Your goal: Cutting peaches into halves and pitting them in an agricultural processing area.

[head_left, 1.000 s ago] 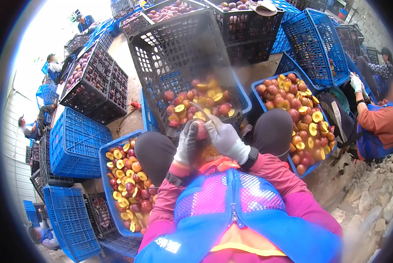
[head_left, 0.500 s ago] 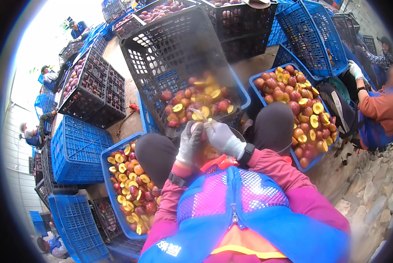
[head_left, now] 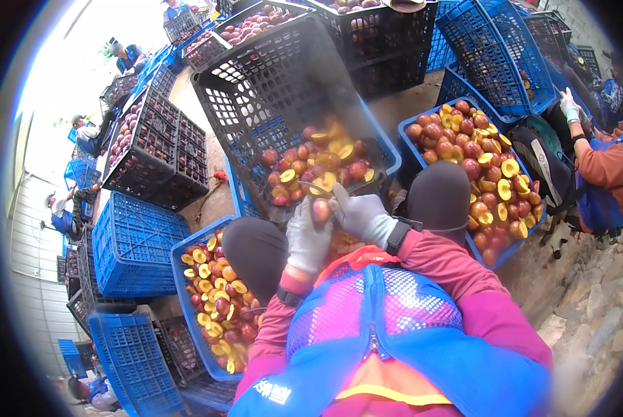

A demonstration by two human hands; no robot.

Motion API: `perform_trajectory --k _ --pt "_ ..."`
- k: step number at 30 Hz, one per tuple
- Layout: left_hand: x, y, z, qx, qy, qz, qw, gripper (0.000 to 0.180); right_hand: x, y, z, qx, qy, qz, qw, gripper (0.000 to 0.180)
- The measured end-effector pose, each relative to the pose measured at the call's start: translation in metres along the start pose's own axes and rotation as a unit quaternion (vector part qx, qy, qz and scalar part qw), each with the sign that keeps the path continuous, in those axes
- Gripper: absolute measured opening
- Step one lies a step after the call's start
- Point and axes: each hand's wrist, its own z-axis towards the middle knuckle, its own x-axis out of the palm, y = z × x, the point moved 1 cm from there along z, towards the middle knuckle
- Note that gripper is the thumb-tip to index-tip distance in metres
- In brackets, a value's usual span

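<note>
Between the fingers of my gloved left hand [head_left: 307, 238] is a whole reddish plum [head_left: 321, 210]. My gloved right hand [head_left: 361, 213], close beside it, is closed round a small knife with a thin curved blade [head_left: 315, 186]; its handle is hidden in the fist. Just beyond both hands, a tilted black crate [head_left: 273, 66] holds whole plums and halved plums [head_left: 323, 158] with yellow flesh at its lower end. Part of that pile is blurred.
Blue crates of cut plums flank my knees, one on the left [head_left: 180, 278] and one on the right [head_left: 403, 135]. Stacked black crates [head_left: 160, 149] and blue crates [head_left: 134, 240] stand further left. A co-worker in an orange sleeve [head_left: 613, 170] sits at the right.
My left hand has turned, and the plum in it now shows more clearly. The knife in my right hand has shifted slightly away from the plum. The whole view has swung a little.
</note>
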Motion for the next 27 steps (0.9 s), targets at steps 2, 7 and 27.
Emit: perform_trajectory --k 2,7,27 --pt "0.001 0.000 -0.002 -0.001 0.001 0.045 0.999 0.072 -0.002 0.000 -0.001 -0.019 0.010 -0.019 1.000 0.048" --pt "-0.013 -0.011 -0.001 -0.009 -0.004 0.100 0.995 0.067 -0.004 -0.021 -0.013 -0.033 0.071 -0.073 0.994 0.036" --pt "-0.074 -0.006 0.017 -0.190 0.058 -0.619 0.760 0.053 -0.024 0.053 -0.020 -0.079 -0.083 0.255 0.960 0.017"
